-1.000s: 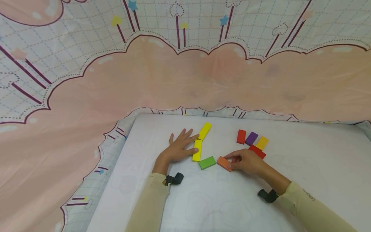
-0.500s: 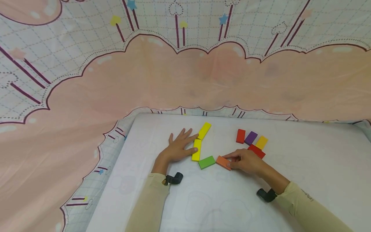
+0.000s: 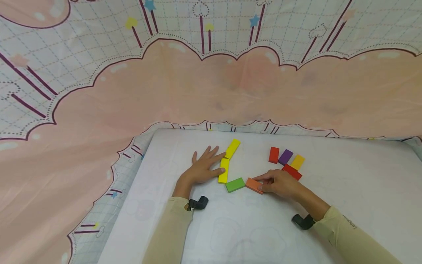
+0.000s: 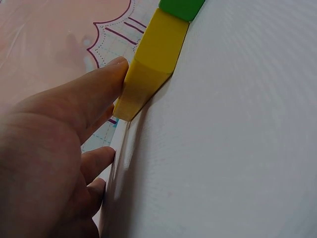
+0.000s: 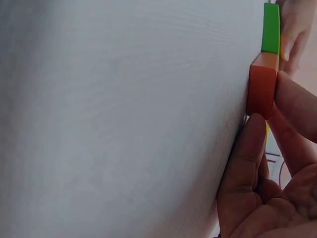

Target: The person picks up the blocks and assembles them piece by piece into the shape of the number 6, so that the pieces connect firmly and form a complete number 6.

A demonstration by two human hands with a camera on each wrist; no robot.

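My left hand [image 3: 202, 169] lies with fingers spread and straight. Its thumb touches the nearer yellow block [image 3: 224, 171], and the index fingertip is at the joint with the farther yellow block [image 3: 233, 148]. In the left wrist view the thumb meets the side of the yellow block [image 4: 153, 52]. My right hand [image 3: 280, 183] pinches an orange block [image 3: 253, 185] between thumb and fingers, on the table. A green block [image 3: 235, 184] lies flat between the orange and nearer yellow blocks, its ends at or very near theirs. The right wrist view shows the orange block's end [image 5: 261, 91] between the fingertips.
Behind the right hand lie a red block [image 3: 274, 155], a purple block [image 3: 285, 157], an orange-yellow block [image 3: 298, 162] and another red block [image 3: 292, 172], partly covered by the hand. The white tabletop [image 3: 230, 234] ends at a patterned curtain [image 3: 211, 91].
The orange block and my right hand have shifted very slightly left, narrowing the gap to the green block. My left hand keeps its place.
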